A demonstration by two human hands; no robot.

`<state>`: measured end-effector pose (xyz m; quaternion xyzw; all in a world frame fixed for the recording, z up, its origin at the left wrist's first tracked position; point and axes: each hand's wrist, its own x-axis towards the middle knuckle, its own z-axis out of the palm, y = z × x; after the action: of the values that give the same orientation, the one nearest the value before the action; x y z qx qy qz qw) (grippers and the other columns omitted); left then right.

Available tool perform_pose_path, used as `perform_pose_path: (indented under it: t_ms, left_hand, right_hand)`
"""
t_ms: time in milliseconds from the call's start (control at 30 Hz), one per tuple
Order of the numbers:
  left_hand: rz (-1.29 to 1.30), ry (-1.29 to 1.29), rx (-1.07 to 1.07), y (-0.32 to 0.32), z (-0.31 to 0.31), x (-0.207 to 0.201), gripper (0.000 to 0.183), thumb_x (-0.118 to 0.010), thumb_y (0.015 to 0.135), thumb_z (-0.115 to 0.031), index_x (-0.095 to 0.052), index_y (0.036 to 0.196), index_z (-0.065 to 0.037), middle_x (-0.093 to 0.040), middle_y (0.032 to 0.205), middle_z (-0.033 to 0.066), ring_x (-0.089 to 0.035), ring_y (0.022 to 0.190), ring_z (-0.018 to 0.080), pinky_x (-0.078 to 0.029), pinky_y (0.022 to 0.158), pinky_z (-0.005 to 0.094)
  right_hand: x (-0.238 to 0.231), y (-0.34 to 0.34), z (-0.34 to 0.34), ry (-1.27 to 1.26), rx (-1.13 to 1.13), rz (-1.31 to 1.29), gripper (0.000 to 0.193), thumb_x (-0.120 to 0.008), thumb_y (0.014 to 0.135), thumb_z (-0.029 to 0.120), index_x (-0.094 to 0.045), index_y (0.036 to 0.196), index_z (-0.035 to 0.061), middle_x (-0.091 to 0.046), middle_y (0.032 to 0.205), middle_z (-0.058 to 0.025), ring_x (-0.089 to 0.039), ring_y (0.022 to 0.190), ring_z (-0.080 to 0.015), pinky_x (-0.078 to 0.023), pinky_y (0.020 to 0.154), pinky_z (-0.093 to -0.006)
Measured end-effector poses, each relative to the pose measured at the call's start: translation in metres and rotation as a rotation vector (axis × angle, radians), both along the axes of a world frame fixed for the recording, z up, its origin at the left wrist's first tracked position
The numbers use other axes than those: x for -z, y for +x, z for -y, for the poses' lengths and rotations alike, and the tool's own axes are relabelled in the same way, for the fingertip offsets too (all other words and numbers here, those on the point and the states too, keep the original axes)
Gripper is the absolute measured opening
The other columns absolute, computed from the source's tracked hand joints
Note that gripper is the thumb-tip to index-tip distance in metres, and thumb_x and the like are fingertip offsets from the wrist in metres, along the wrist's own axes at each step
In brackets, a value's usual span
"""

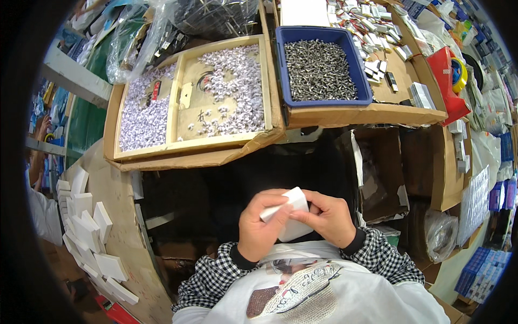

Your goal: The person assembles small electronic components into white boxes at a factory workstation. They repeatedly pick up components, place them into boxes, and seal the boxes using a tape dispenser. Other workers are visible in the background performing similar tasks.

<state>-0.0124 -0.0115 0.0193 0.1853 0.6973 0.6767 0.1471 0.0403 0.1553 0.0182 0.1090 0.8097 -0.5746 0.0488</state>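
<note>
Box, plain white, straight-edged (middle partly covered), held tilted, pinched between both hands.

A small, plain white carton sits at a tilt between the left hand and the right hand, held by both, at the near centre of the scene. Its pale faces show on the far and near sides of the thumbs, which cover its middle; whether it is closed cannot be told.
</note>
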Motion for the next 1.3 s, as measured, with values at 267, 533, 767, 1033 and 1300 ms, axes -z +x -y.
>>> perform_pose_path:
  t_ms: [267,533,767,1033,1300]
  left_hand:
    - [0.338,0.233,0.006,-0.024,-0.007,0.019,0.043,-0.062,0.081,0.006,-0.044,0.118,-0.005,-0.050,0.125,0.0136,-0.052,0.110,0.0200,-0.045,0.093,0.0328]
    - [-0.887,-0.615,0.758,-0.035,-0.033,-0.010,0.093,-0.078,0.061,-0.057,-0.041,0.133,-0.010,-0.044,0.134,0.0181,-0.042,0.123,0.0394,-0.030,0.100,0.0592]
    - [-0.504,-0.500,0.670,-0.032,-0.037,-0.002,0.092,-0.078,0.064,-0.051,-0.044,0.132,0.000,-0.050,0.124,0.0172,-0.050,0.110,0.0344,-0.040,0.096,0.0416]
    - [-0.311,-0.423,0.687,-0.020,-0.033,0.014,0.094,-0.077,0.065,-0.054,-0.041,0.135,-0.003,-0.048,0.128,0.0195,-0.049,0.116,0.0359,-0.040,0.098,0.0416]
    - [-0.218,-0.432,0.577,-0.027,-0.021,0.016,0.089,-0.079,0.067,-0.047,-0.042,0.134,-0.003,-0.048,0.129,0.0191,-0.048,0.118,0.0350,-0.040,0.100,0.0404]
  right_hand:
    - [0.001,0.002,-0.014,-0.288,-0.105,0.169,0.055,-0.064,0.088,0.033,-0.044,0.134,0.0101,-0.065,0.102,-0.0153,-0.065,0.088,-0.0269,-0.051,0.076,-0.0312]
    - [0.000,-0.012,-0.072,-0.088,-0.480,0.281,0.046,-0.057,0.089,0.042,-0.059,0.118,0.0065,-0.067,0.092,-0.0181,-0.067,0.083,-0.0306,-0.052,0.075,-0.0339]
    - [-0.087,-0.026,-0.163,0.538,-0.143,-0.374,0.026,-0.062,0.087,0.026,-0.065,0.106,0.0080,-0.066,0.081,-0.0153,-0.064,0.073,-0.0308,-0.052,0.066,-0.0394]
    - [-0.111,-0.098,-0.269,1.496,-0.165,-0.089,0.022,-0.061,0.077,0.010,-0.067,0.098,0.0125,-0.066,0.088,-0.0047,-0.061,0.094,-0.0243,-0.049,0.081,-0.0345]
    - [-0.107,-0.090,-0.284,1.432,-0.183,-0.136,0.030,-0.066,0.073,0.011,-0.066,0.102,0.0164,-0.064,0.097,-0.0018,-0.058,0.099,-0.0232,-0.048,0.082,-0.0340]
